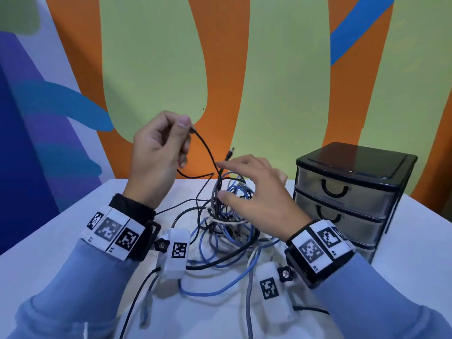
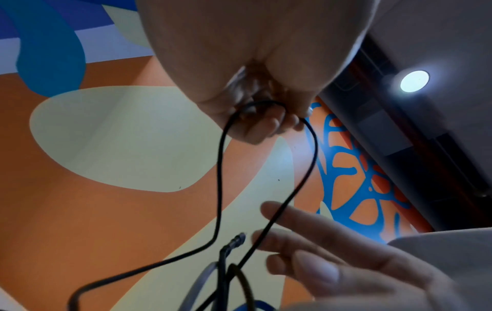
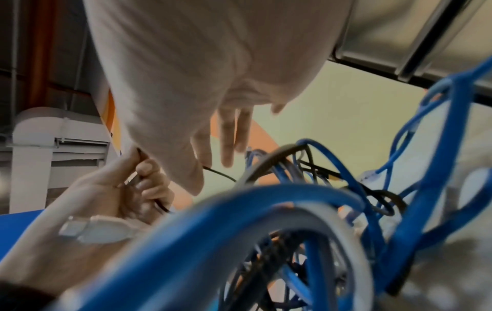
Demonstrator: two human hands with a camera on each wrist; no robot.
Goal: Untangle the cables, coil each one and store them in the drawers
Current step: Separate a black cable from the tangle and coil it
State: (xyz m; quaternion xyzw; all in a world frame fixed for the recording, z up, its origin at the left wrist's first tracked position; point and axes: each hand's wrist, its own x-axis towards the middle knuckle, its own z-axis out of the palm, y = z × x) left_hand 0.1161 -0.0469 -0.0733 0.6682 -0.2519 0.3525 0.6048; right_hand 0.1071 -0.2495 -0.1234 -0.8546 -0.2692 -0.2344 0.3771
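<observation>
Two hands work above a heap of tangled cables (image 1: 227, 231) on the white worktop (image 1: 61, 231). Left hand (image 1: 156, 152) is raised clear of the heap, its thumb and curled fingers (image 2: 262, 128) pinching a thin black cable (image 1: 208, 150) at a bend; from that pinch one run drops down and rightward into the knot, the other loops back below the palm. Right hand (image 1: 256, 192) hovers lower, just over the top of the heap, its fingers (image 2: 306, 237) spread and nearly straight, holding nothing. The thin black cable's long axis between pinch and knot slants from the left fingers down toward the right fingertips, so the right hand is the nearer one to the point where it enters the tangle. A small black plug (image 1: 230, 152) sticks up just beyond the right index fingertip; I judge it may be the free end of a black cable, though which one cannot be told.

Blue network cables (image 3: 293, 202), grey ones and a white USB plug (image 3: 93, 229) lie wound together under the right palm. The three-drawer black organiser (image 1: 352, 192) stands to the right of the right hand, all drawers closed.

The task looks barely begun: nothing is coiled or stored. The next move likely calls for the right fingers to hold the knot down, or to free that plug, while the left draws the black strand up and away.
</observation>
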